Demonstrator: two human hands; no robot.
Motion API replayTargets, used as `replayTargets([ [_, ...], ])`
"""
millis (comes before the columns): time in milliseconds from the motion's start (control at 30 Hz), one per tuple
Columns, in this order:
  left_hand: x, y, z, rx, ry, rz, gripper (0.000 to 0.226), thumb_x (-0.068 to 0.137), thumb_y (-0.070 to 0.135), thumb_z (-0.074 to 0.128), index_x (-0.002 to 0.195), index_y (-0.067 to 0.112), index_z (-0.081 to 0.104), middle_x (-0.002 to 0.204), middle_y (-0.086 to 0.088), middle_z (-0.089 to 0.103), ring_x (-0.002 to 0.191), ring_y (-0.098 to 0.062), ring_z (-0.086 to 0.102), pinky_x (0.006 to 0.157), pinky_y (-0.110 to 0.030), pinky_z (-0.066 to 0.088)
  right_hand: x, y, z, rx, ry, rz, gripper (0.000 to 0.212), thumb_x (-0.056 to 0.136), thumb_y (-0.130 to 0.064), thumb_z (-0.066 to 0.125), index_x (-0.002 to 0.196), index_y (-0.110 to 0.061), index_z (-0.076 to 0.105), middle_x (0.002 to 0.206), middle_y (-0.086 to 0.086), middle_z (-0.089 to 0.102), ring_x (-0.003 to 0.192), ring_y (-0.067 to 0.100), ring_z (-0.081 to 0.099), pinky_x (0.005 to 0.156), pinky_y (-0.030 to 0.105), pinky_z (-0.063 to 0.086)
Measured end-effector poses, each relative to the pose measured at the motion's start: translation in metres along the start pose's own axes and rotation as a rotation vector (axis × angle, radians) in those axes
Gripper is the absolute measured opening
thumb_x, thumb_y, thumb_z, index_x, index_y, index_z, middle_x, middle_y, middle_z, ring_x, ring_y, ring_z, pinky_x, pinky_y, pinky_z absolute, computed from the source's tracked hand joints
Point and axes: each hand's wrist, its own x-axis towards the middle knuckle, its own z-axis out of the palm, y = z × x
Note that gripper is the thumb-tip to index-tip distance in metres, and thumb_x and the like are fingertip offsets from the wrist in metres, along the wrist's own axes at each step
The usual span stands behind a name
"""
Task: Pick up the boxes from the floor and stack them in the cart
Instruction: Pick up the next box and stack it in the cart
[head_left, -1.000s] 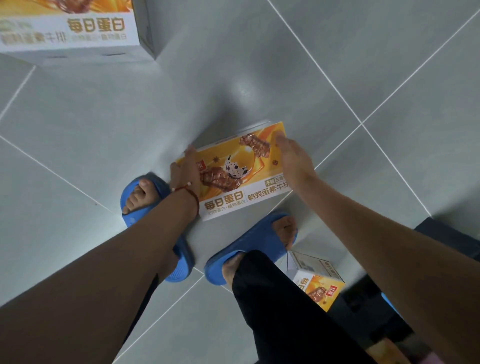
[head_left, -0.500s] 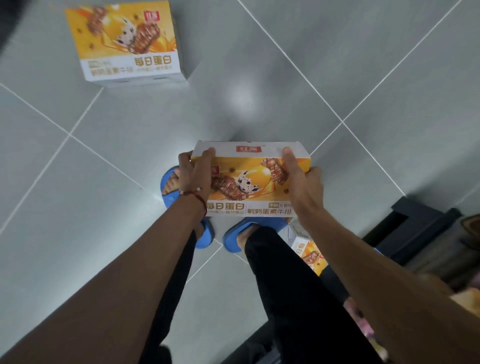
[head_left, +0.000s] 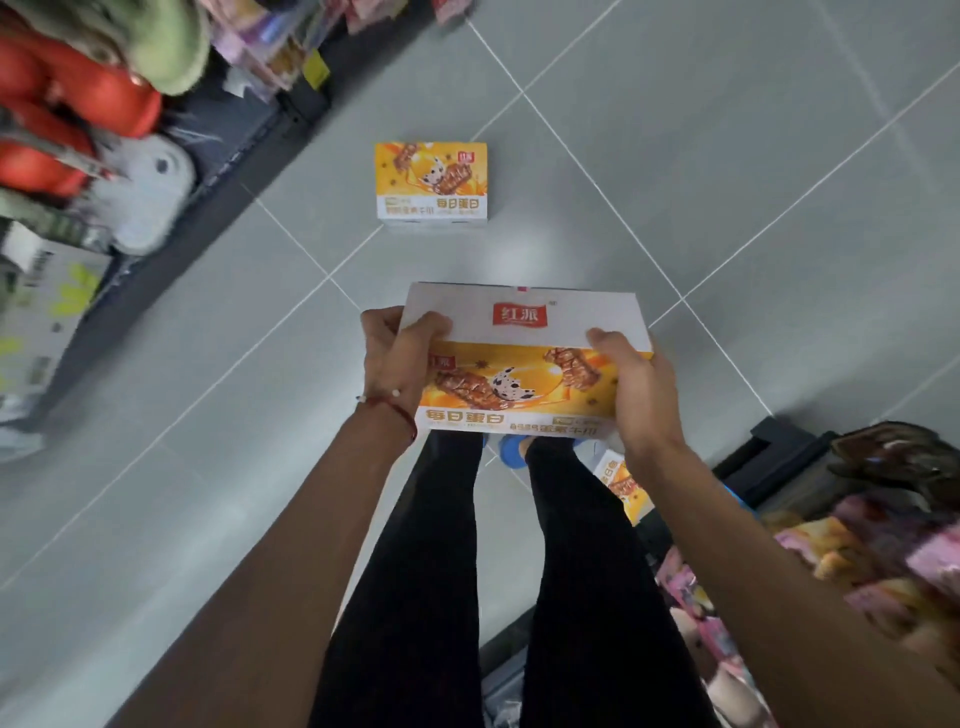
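You stand on a floor of large grey tiles with thin pale joints, faintly glossy; a dark shelf base runs along your left, crowded with blurred goods, red and green shapes and a pale carton; on your right a dark low frame and a blur of pink and orange packets fill the corner, and you cannot tell from here whether that frame is the cart.

The box you hold is raised above the floor in front of your legs, over your blue slippers; its top panel is white with a red logo, its facing side orange with chocolate bars, a spotted cow and a white strip of lettering; your left hand clamps its left end, thumb on the white top; your right hand clamps the right end the same way.

A second box of the same print sits on the floor ahead, well apart; a third box shows partly beneath your right forearm, near your right leg.
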Motion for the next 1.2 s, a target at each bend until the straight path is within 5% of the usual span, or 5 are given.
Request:
replayTargets([
  [167,-0.064,0.032,-0.051,-0.149,-0.001,0.041,0.040,0.078,0.014,0.067,0.104,0.023,0.038,0.095,-0.008,0.062,0.069,-0.020,0.065,0.049,-0.024,0.049,-0.068,-0.036,0.007,0.007,-0.081,-0.086,0.041,0.086,-0.025,0.070,0.126,-0.021,0.063,0.112,0.005,0.077,0.096,0.028,0.077,0.084,0.045,0.062],
  [433,-0.146,0.023,-0.101,-0.309,0.126,0.153,0.059,0.065,0.024,0.061,0.117,0.053,0.054,0.133,-0.004,0.050,0.108,-0.029,0.065,0.091,-0.051,0.057,-0.139,-0.066,0.016,-0.106,-0.196,-0.247,0.054,0.083,-0.032,0.071,0.135,-0.028,0.055,0.115,-0.007,0.075,0.100,0.013,0.075,0.088,0.039,0.060],
  [833,-0.257,-0.019,-0.153,-0.634,0.335,0.311,0.057,0.070,0.012,0.054,0.122,0.035,0.055,0.111,0.002,0.067,0.114,-0.039,0.063,0.093,-0.057,0.052,-0.222,-0.093,0.033,-0.277,-0.452,-0.416,0.051,0.089,-0.021,0.075,0.133,-0.030,0.051,0.107,-0.017,0.066,0.095,0.004,0.068,0.061,0.020,0.053],
  [967,-0.280,-0.040,-0.186,-0.772,0.398,0.324,0.061,0.067,0.012,0.055,0.124,0.033,0.054,0.110,0.003,0.066,0.099,-0.028,0.064,0.071,-0.038,0.052,-0.254,-0.084,0.059,-0.360,-0.558,-0.457,0.061,0.079,-0.031,0.075,0.136,-0.032,0.052,0.116,-0.014,0.072,0.106,0.010,0.069,0.080,0.029,0.054],
  [1200,-0.306,-0.101,-0.273,-0.906,0.526,0.333,0.062,0.064,0.012,0.054,0.124,0.030,0.055,0.098,0.015,0.070,0.095,-0.022,0.066,0.074,-0.038,0.054,-0.319,-0.037,0.134,-0.493,-0.715,-0.522,0.059,0.087,-0.028,0.074,0.141,-0.035,0.054,0.122,-0.017,0.072,0.112,0.006,0.068,0.091,0.030,0.053],
])
